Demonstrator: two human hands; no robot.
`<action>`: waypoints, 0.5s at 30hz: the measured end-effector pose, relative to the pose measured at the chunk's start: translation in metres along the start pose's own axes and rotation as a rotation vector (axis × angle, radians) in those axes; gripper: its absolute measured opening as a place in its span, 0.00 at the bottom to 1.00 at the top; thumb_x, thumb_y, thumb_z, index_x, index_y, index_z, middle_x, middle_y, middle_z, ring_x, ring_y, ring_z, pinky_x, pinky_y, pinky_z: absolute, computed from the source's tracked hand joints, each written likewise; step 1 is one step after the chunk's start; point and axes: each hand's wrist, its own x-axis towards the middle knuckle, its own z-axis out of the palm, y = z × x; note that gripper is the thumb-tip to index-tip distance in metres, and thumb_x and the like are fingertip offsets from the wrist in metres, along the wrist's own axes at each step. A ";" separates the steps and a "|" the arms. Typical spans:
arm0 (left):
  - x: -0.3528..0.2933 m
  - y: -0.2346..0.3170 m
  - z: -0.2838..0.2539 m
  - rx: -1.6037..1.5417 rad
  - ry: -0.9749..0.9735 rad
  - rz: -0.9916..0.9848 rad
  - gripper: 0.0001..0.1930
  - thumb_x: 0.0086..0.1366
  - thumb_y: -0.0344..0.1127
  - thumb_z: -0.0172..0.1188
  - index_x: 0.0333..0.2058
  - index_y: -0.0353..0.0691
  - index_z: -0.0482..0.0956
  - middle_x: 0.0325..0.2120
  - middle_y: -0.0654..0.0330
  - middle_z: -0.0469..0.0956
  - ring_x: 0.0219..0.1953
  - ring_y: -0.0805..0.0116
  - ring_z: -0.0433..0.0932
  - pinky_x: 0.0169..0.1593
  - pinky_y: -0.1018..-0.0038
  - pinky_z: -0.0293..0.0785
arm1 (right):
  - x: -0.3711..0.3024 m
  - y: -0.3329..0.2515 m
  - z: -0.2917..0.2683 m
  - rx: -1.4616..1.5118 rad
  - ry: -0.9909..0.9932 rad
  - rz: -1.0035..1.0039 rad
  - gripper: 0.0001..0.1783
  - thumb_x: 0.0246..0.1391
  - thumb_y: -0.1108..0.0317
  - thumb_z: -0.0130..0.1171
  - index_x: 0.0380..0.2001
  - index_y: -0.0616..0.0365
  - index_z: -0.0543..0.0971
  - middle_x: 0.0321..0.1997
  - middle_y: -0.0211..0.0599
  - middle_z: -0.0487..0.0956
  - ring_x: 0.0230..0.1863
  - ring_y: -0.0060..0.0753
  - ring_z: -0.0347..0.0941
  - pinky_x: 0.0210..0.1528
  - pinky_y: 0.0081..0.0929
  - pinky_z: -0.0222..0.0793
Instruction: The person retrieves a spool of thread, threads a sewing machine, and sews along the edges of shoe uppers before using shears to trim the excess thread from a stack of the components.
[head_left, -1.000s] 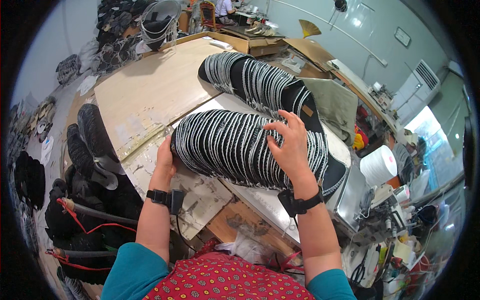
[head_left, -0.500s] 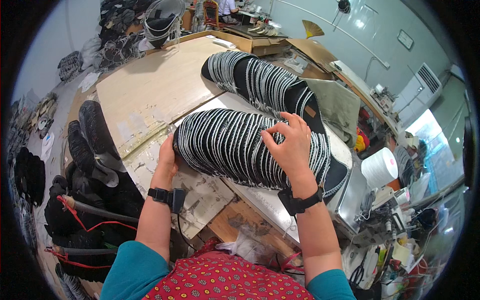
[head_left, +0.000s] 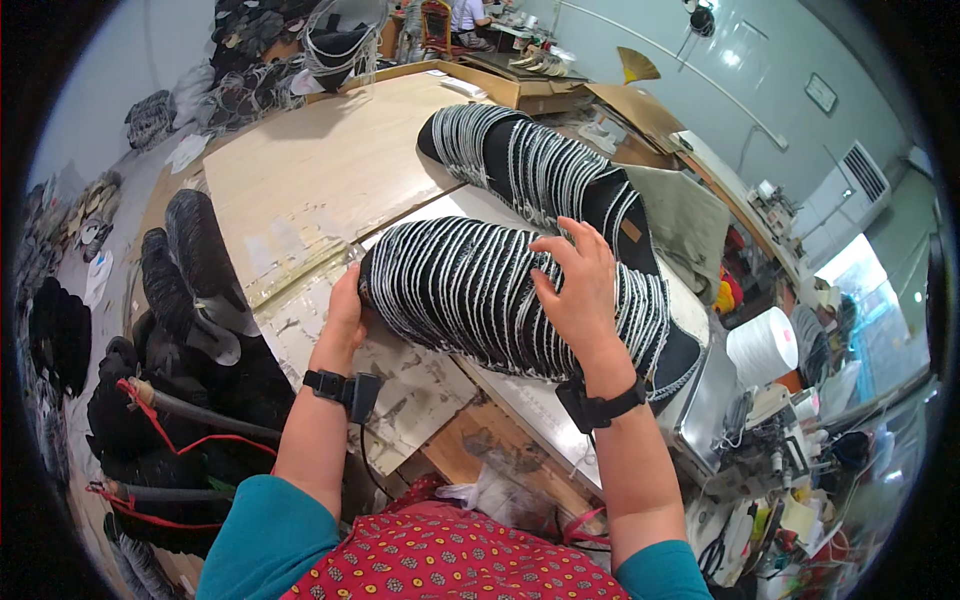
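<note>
A long row of nested black fabric pieces with white edges (head_left: 460, 290) lies across the white machine bed in front of me. Against its left end rests my left hand (head_left: 345, 310), closed round that end with some fingers hidden behind it. Over the row's right half hovers my right hand (head_left: 582, 285), open, its thumb and forefinger apart just above the white edges. Nothing shows between those fingers. Behind lies a second, similar row (head_left: 530, 160), which joins the near one at the right by a black piece with a small brown patch (head_left: 631, 230).
A pale wooden tabletop (head_left: 300, 190) extends at far left. Dark fabric bundles (head_left: 185, 270) hang at its left side. To the right stand a white thread cone (head_left: 762, 345) and sewing machine parts (head_left: 770, 440). Someone sits at a far table (head_left: 468, 18).
My right thumb and forefinger have parted from a near-pinch above the row. The whole scene has shifted slightly to the right in view. My left hand stays at the row's left end.
</note>
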 end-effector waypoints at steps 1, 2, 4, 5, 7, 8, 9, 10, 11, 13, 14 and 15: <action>0.000 0.000 -0.001 0.015 -0.016 0.025 0.25 0.78 0.49 0.43 0.59 0.36 0.74 0.51 0.55 0.81 0.51 0.63 0.81 0.51 0.64 0.79 | 0.000 0.000 0.000 0.001 -0.004 -0.017 0.15 0.47 0.70 0.70 0.40 0.44 0.82 0.63 0.39 0.73 0.70 0.53 0.61 0.69 0.59 0.55; 0.000 0.000 -0.001 0.014 -0.014 0.026 0.25 0.78 0.49 0.43 0.59 0.36 0.74 0.51 0.55 0.81 0.51 0.63 0.81 0.51 0.64 0.79 | 0.000 0.001 0.000 0.012 -0.005 -0.020 0.15 0.47 0.70 0.70 0.40 0.44 0.82 0.63 0.39 0.73 0.70 0.53 0.61 0.69 0.59 0.55; -0.001 0.001 0.000 0.013 -0.026 0.011 0.25 0.78 0.49 0.43 0.60 0.35 0.73 0.52 0.53 0.80 0.51 0.62 0.81 0.50 0.63 0.80 | 0.000 0.002 0.000 -0.012 -0.021 -0.043 0.13 0.47 0.70 0.70 0.38 0.45 0.83 0.63 0.38 0.73 0.70 0.54 0.61 0.68 0.59 0.55; -0.002 0.002 0.001 0.012 -0.026 0.011 0.26 0.78 0.49 0.43 0.60 0.35 0.73 0.52 0.53 0.80 0.50 0.61 0.81 0.50 0.63 0.80 | 0.001 0.003 0.000 -0.029 -0.021 -0.047 0.12 0.46 0.69 0.70 0.37 0.45 0.83 0.62 0.39 0.73 0.70 0.54 0.61 0.68 0.59 0.55; -0.006 0.004 0.005 -0.012 0.005 0.000 0.23 0.78 0.47 0.42 0.57 0.34 0.75 0.50 0.54 0.81 0.47 0.63 0.81 0.50 0.65 0.79 | 0.002 0.005 0.000 -0.030 -0.035 -0.057 0.12 0.46 0.68 0.69 0.37 0.45 0.83 0.62 0.40 0.74 0.69 0.54 0.61 0.68 0.59 0.55; -0.008 0.005 0.006 -0.064 -0.002 -0.012 0.21 0.78 0.44 0.42 0.53 0.34 0.77 0.47 0.55 0.83 0.45 0.64 0.82 0.51 0.67 0.78 | 0.003 0.005 0.000 -0.053 -0.054 -0.039 0.12 0.46 0.67 0.69 0.37 0.45 0.83 0.62 0.40 0.74 0.69 0.54 0.62 0.68 0.59 0.55; -0.009 0.006 0.008 -0.050 0.010 -0.016 0.22 0.78 0.44 0.42 0.54 0.34 0.77 0.47 0.56 0.82 0.45 0.64 0.82 0.51 0.67 0.78 | 0.005 0.004 0.001 -0.052 -0.035 -0.045 0.09 0.46 0.64 0.68 0.33 0.48 0.83 0.61 0.41 0.75 0.68 0.54 0.63 0.68 0.59 0.55; -0.010 0.007 0.008 -0.031 0.027 -0.010 0.22 0.78 0.44 0.42 0.54 0.34 0.77 0.47 0.56 0.82 0.45 0.64 0.82 0.51 0.67 0.78 | 0.006 0.003 0.003 -0.039 -0.030 -0.061 0.09 0.46 0.64 0.68 0.33 0.48 0.83 0.61 0.41 0.75 0.68 0.54 0.63 0.68 0.59 0.55; -0.010 0.007 0.009 -0.028 0.034 -0.022 0.22 0.78 0.45 0.42 0.54 0.34 0.77 0.47 0.56 0.82 0.46 0.64 0.82 0.52 0.66 0.77 | 0.008 0.002 0.004 -0.030 -0.016 -0.047 0.08 0.46 0.62 0.68 0.31 0.49 0.83 0.60 0.42 0.76 0.67 0.54 0.64 0.67 0.59 0.55; -0.010 0.007 0.009 -0.028 0.032 -0.029 0.23 0.78 0.45 0.42 0.54 0.34 0.77 0.47 0.56 0.82 0.47 0.64 0.81 0.52 0.66 0.77 | 0.010 -0.002 0.008 -0.021 -0.002 -0.035 0.08 0.47 0.60 0.69 0.29 0.50 0.83 0.58 0.42 0.77 0.66 0.53 0.65 0.67 0.58 0.55; -0.009 0.007 0.008 -0.016 0.043 -0.024 0.23 0.78 0.45 0.42 0.54 0.34 0.77 0.47 0.56 0.82 0.47 0.64 0.81 0.52 0.66 0.77 | 0.011 -0.004 0.010 -0.023 0.001 -0.007 0.09 0.47 0.59 0.69 0.27 0.51 0.83 0.58 0.41 0.78 0.66 0.52 0.65 0.67 0.58 0.56; -0.008 0.006 0.007 -0.023 0.029 -0.014 0.22 0.78 0.45 0.42 0.54 0.35 0.77 0.47 0.56 0.82 0.47 0.64 0.81 0.52 0.66 0.77 | 0.012 -0.006 0.012 -0.025 0.003 0.020 0.11 0.47 0.57 0.70 0.26 0.51 0.82 0.57 0.41 0.78 0.65 0.51 0.66 0.66 0.58 0.56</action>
